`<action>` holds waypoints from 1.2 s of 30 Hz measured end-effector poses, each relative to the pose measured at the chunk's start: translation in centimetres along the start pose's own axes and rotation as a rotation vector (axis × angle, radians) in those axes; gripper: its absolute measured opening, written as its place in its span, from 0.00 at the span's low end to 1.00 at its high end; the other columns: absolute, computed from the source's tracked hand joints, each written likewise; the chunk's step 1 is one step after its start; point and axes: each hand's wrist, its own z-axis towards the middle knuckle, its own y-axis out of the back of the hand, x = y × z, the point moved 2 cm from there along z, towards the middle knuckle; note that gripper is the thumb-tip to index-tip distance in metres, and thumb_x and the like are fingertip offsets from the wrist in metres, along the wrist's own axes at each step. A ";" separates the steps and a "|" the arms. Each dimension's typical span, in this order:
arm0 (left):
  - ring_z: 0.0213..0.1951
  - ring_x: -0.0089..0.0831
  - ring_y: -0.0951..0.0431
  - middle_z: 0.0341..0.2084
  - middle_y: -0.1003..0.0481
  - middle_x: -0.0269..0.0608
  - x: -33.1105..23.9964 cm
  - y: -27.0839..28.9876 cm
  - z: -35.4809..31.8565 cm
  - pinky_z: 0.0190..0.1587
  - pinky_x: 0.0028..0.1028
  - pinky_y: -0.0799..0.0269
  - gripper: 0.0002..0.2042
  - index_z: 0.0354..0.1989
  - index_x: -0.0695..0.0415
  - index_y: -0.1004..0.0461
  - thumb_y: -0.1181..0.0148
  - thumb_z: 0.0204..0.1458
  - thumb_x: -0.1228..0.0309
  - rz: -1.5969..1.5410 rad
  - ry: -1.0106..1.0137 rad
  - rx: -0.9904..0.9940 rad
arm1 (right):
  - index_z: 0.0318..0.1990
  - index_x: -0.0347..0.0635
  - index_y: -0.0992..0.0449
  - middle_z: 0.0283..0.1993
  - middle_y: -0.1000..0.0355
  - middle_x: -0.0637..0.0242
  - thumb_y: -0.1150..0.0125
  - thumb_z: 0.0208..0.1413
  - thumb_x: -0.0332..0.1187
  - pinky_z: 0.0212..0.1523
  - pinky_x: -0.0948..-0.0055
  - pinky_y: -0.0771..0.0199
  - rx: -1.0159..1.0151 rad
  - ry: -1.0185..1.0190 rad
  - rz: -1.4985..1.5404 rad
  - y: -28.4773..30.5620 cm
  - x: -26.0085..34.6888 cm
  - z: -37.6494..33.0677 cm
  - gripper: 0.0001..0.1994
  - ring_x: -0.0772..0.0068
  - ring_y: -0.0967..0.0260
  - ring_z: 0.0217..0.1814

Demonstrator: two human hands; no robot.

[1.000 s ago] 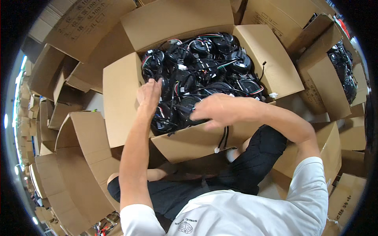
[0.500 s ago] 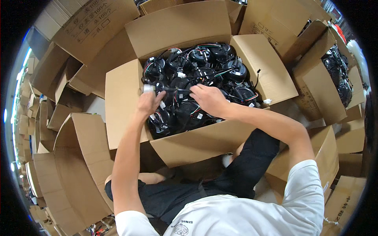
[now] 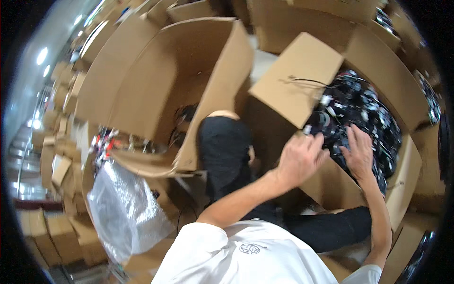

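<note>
Carton (image 3: 406, 175) still full of black parts (image 3: 359, 113); left hand (image 3: 298, 158) and right hand (image 3: 360, 154) open on pile, prob. nothing gripped.

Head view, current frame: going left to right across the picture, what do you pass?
Stacked cardboard boxes → silvery plastic bag → large open empty carton → left hand → right hand, both at the open box of black cabled parts.
</note>
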 end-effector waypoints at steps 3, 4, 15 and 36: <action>0.29 0.39 0.22 0.30 0.22 0.44 0.5 10.2 -5.3 0.33 0.35 0.26 0.15 0.40 0.62 0.21 0.27 0.45 0.70 -0.037 0.020 -0.109 | 0.64 0.34 0.32 0.66 0.35 0.50 0.31 0.48 0.31 0.66 0.54 0.38 0.033 0.012 0.017 -1.6 0.8 1.8 0.33 0.46 0.37 0.65; 0.30 0.37 0.21 0.29 0.21 0.42 0.8 14.6 -5.9 0.35 0.33 0.25 0.13 0.38 0.60 0.20 0.26 0.45 0.71 0.065 0.011 -0.171 | 0.64 0.34 0.32 0.66 0.35 0.50 0.34 0.54 0.34 0.66 0.54 0.39 0.025 0.018 -0.006 -2.2 0.0 1.7 0.29 0.46 0.37 0.66; 0.50 0.49 0.27 0.47 0.27 0.50 8.0 39.8 -27.2 0.48 0.43 0.28 0.16 0.44 0.61 0.23 0.31 0.51 0.65 1.297 1.070 0.150 | 0.60 0.32 0.31 0.65 0.35 0.50 0.37 0.57 0.27 0.66 0.53 0.37 0.041 0.038 -0.017 -1.9 -0.3 1.0 0.23 0.46 0.37 0.65; 0.41 0.24 0.23 0.38 0.18 0.40 8.3 58.0 -24.9 0.50 0.26 0.29 0.16 0.45 0.72 0.21 0.46 0.64 0.68 0.480 0.712 -0.898 | 0.57 0.30 0.29 0.65 0.36 0.49 0.36 0.54 0.27 0.65 0.54 0.37 0.000 -0.044 0.047 0.9 -1.5 -2.2 0.22 0.45 0.38 0.64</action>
